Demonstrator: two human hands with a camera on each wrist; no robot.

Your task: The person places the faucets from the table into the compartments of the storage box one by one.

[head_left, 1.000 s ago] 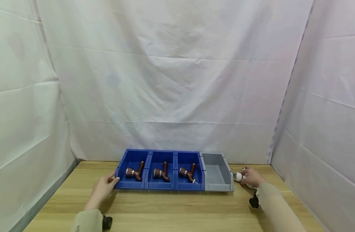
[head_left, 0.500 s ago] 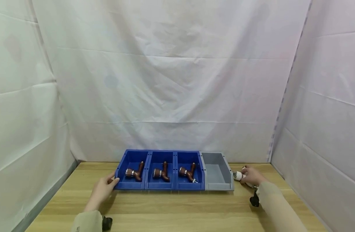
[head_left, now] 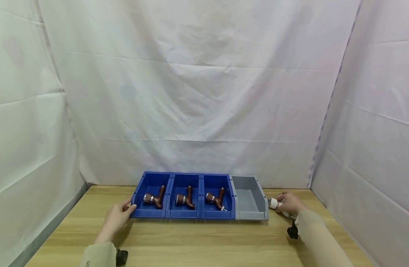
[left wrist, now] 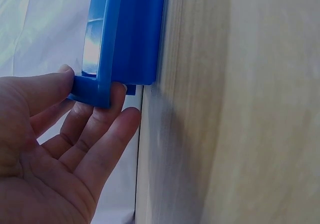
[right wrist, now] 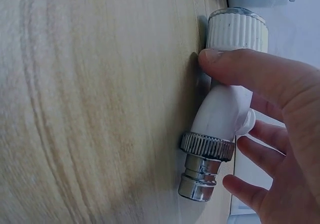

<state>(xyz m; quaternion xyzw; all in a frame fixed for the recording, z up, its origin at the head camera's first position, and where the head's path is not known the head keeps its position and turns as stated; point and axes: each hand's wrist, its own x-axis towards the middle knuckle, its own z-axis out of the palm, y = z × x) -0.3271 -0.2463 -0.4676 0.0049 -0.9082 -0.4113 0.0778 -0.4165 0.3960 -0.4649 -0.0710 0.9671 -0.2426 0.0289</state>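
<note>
At the left end of the row of bins, my left hand (head_left: 115, 218) pinches the front corner of a blue bin (head_left: 148, 213). In the left wrist view, the thumb lies on the bin's rim (left wrist: 104, 58) and fingertips touch its outer side. My right hand (head_left: 292, 204) grips a white faucet (right wrist: 220, 111), which lies on the table right of the grey bin (head_left: 252, 215). Its thumb crosses the body below the ribbed white knob (right wrist: 237, 31); the other fingers are partly hidden behind. A metal nozzle (right wrist: 200, 176) sticks out at the lower end.
The three blue bins hold one brown faucet each: left (head_left: 154, 199), middle (head_left: 186, 199) and right (head_left: 216, 199). The third has a metal nozzle. No faucet lies in the grey bin. White curtains (head_left: 204, 111) enclose the wooden table (head_left: 198, 241) behind and at both sides.
</note>
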